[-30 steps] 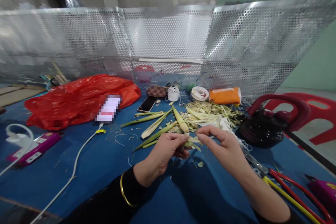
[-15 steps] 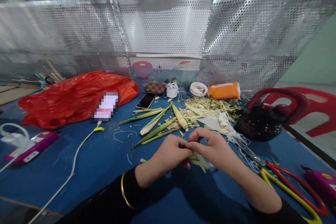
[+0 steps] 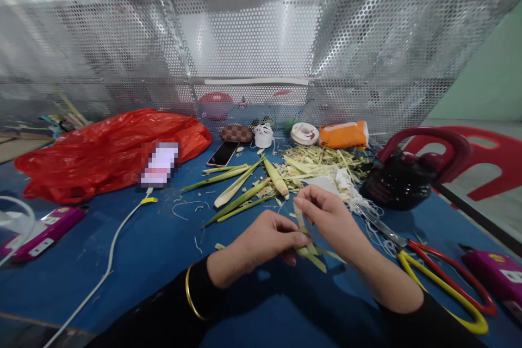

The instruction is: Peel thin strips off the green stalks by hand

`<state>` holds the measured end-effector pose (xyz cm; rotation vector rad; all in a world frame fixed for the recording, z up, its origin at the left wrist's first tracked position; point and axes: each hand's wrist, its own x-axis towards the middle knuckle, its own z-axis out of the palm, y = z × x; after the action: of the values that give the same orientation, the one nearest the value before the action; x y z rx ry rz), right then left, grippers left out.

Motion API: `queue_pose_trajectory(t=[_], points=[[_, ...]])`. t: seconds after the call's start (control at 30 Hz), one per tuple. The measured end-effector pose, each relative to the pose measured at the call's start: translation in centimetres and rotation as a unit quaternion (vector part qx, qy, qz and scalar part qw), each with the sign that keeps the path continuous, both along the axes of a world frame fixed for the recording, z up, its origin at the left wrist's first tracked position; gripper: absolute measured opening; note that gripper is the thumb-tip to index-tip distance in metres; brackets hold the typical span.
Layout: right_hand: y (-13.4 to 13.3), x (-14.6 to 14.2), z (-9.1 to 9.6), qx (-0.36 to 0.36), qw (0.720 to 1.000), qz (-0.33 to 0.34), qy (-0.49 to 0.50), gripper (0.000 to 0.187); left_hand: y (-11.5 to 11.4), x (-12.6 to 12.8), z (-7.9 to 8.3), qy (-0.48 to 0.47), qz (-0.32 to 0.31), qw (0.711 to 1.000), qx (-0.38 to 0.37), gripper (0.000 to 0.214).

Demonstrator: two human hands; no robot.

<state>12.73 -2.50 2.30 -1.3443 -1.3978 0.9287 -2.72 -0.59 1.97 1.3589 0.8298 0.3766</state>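
My left hand (image 3: 265, 239) pinches the lower end of a small pale green leaf strip (image 3: 306, 239) just above the blue table (image 3: 163, 239). My right hand (image 3: 330, 217) pinches the upper end of the same strip, fingers pressed together and the strip standing upright between the two hands. A gold bangle (image 3: 191, 293) sits on my left wrist. Behind the hands lie several long green leaf blades (image 3: 236, 190) and a heap of pale trimmings (image 3: 322, 163).
A red plastic bag (image 3: 106, 152) lies at left, with a phone (image 3: 223, 153) and a white cable (image 3: 110, 266) near it. Red-and-yellow scissors (image 3: 440, 277) and a dark kettle (image 3: 402, 185) are at right. A perforated metal screen (image 3: 261, 54) stands behind.
My right hand has lifted away from the left and drawn the strip upward. One second ago both hands held the piece level, farther from me.
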Motion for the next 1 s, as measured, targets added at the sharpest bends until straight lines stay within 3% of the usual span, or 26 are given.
queue_pose_trajectory(t=[0.23, 0.43, 0.57, 0.83, 1.0], points=[[0.4, 0.3, -0.5, -0.046, 0.981, -0.031, 0.185, 0.030, -0.2, -0.1, -0.2, 0.007, -0.044, 0.999, 0.010, 0.026], [0.8, 0.6, -0.9, -0.012, 0.963, -0.082, 0.258, 0.029, 0.0, -0.3, -0.7, 0.006, -0.088, 0.996, 0.027, 0.030], [0.5, 0.3, -0.6, 0.017, 0.962, -0.071, 0.265, 0.029, 0.0, -0.2, -0.4, -0.010, -0.068, 0.998, -0.001, 0.023], [0.0, -0.4, -0.4, 0.032, 0.967, -0.047, 0.248, 0.024, -0.1, -0.2, -1.1, 0.003, -0.073, 0.997, 0.014, 0.025], [-0.3, -0.6, -0.1, 0.031, 0.985, -0.017, 0.167, 0.026, -0.1, -0.1, -0.4, -0.011, -0.048, 0.999, -0.014, 0.044]])
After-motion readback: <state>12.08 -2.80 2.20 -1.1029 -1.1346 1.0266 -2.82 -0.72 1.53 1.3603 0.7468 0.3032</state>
